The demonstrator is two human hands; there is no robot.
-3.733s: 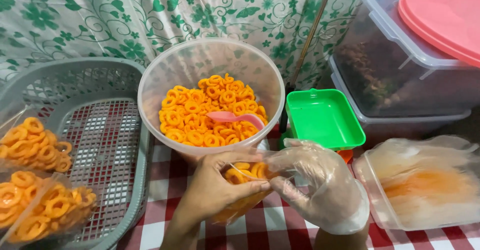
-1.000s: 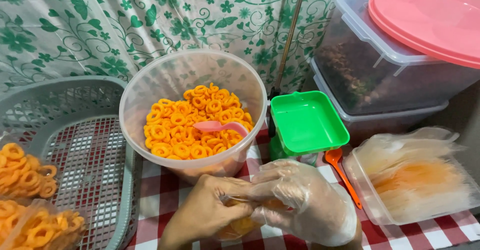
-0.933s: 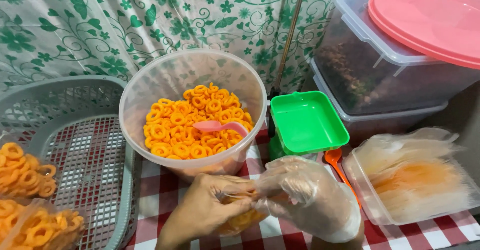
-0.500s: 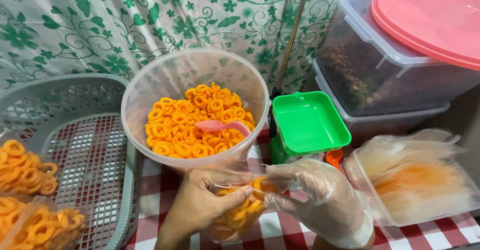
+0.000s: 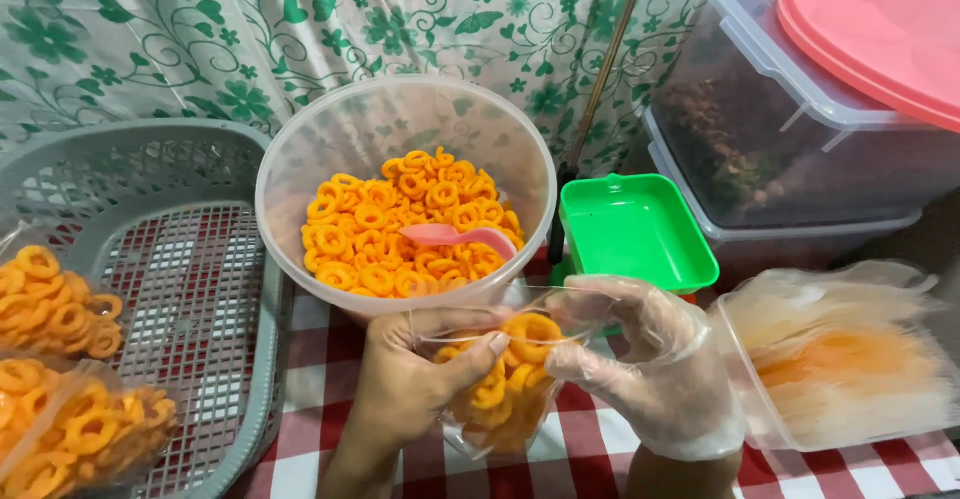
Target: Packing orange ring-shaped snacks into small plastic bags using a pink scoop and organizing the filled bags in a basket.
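At far left I see a grey mesh basket (image 5: 190, 289) holding two filled bags of orange ring snacks (image 5: 60, 304), laid flat against its left wall, so most of the mesh floor is bare. Beside it, the clear round tub (image 5: 300, 149) of loose rings carries a pink scoop (image 5: 465, 237), handle pointing right. Just in front of the tub, my bare left hand (image 5: 415, 379) pinches the small clear bag (image 5: 500, 389) near its mouth, thumb across the film; my gloved right hand (image 5: 640, 359) grips the opposite edge, keeping it upright over the checked cloth (image 5: 300, 399). Further right stand a green tray (image 5: 635, 229), stacked lidded boxes (image 5: 800, 139) and an open tub of spare bags (image 5: 850, 359), crowding that side.
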